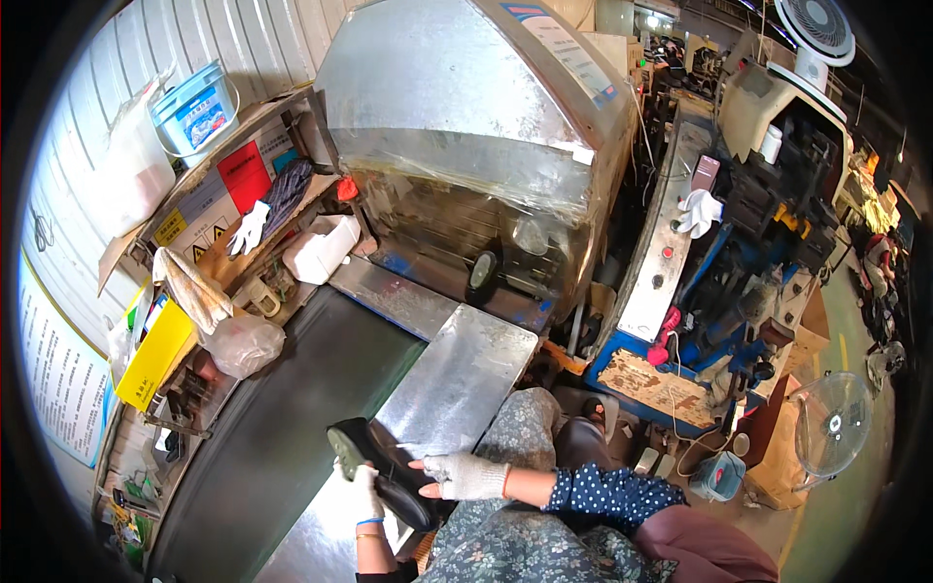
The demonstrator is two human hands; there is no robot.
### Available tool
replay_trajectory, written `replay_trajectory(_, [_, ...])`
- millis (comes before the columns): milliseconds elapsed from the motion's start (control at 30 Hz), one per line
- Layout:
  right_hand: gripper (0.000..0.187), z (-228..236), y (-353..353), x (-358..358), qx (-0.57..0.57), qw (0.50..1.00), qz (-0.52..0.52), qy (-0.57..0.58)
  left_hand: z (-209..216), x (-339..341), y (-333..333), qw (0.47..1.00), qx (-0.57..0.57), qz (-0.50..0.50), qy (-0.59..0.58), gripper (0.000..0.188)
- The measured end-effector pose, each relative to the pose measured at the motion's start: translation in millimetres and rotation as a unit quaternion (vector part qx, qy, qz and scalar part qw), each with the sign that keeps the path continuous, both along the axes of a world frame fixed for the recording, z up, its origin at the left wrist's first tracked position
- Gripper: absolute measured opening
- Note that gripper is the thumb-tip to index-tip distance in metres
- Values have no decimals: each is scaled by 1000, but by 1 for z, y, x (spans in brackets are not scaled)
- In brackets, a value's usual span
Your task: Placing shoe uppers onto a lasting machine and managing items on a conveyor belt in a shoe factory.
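Observation:
A black shoe [377, 464] with a dark greenish sole is held tilted above a shiny metal plate. My left hand [360, 494], in a white glove with a blue band at the wrist, grips it from its left side. Pointing left toward the shoe is my right hand [468, 478], in a pale knitted glove with bare fingertips. Its thumb and forefinger are apart beside the shoe's upper; whether they touch it is hard to tell. Another dark shoe [481, 274] stands at the opening of the metal-hooded machine [437, 97].
A dark conveyor belt [301, 408] runs along the left of the metal plate [466, 374]. Wooden shelving [282, 209] at left carries a blue bucket [194, 112], white gloves and a white container. To the right stand a blue-edged machine [651, 291] and a clear-bladed fan [833, 425].

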State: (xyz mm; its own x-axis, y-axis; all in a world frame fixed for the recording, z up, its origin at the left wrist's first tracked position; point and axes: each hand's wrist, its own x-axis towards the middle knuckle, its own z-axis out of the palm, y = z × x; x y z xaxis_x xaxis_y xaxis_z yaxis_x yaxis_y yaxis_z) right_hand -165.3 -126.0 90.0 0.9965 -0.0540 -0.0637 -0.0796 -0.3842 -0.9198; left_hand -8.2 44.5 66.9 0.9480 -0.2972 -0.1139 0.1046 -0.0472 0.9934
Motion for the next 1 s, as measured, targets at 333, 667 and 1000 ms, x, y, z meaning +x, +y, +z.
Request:
replay_trajectory(333, [85, 18, -3, -89, 178, 923, -339, -44, 32, -127, -108, 975, -155, -153, -41, 78])
replay_trajectory(667, [90, 65, -10, -165, 4, 940, -328, -92, 21, -166, -111, 782, -356, -257, 443, 55])
replay_trajectory(1000, [78, 116, -61, -329, 366, 801, -413, -232, 57, -191, -103, 761, -65, -634, 121, 52])
